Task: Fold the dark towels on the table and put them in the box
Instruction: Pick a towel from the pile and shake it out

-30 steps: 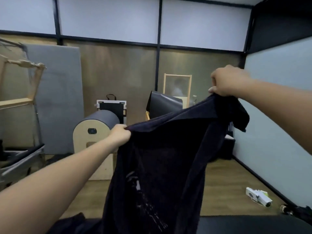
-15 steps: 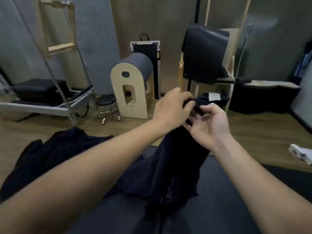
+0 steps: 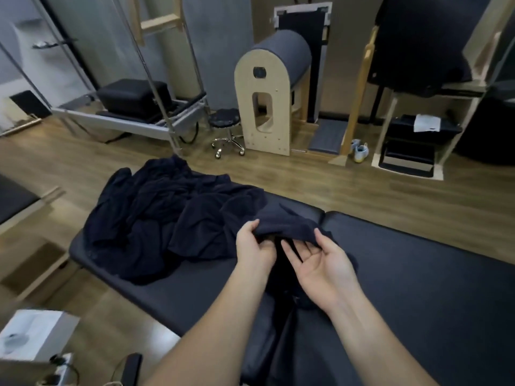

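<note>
A dark towel is bunched over the black padded table, and it hangs down toward me between my arms. My left hand pinches its upper edge from the left. My right hand lies palm up under the towel's right edge, thumb on the cloth and fingers spread. A heap of more dark towels lies crumpled on the table's left end, just left of my left hand. A white box sits on the floor at the lower left.
Wooden floor surrounds the table. Beyond it stand a wooden arched barrel, a small black rolling stool, a metal-framed bench and a wooden chair frame. A power strip with cables lies by the box.
The towel went from being held spread up high, to hands brought together, to lowered over the table. The view tilted down, and the right hand has loosened with its palm up.
</note>
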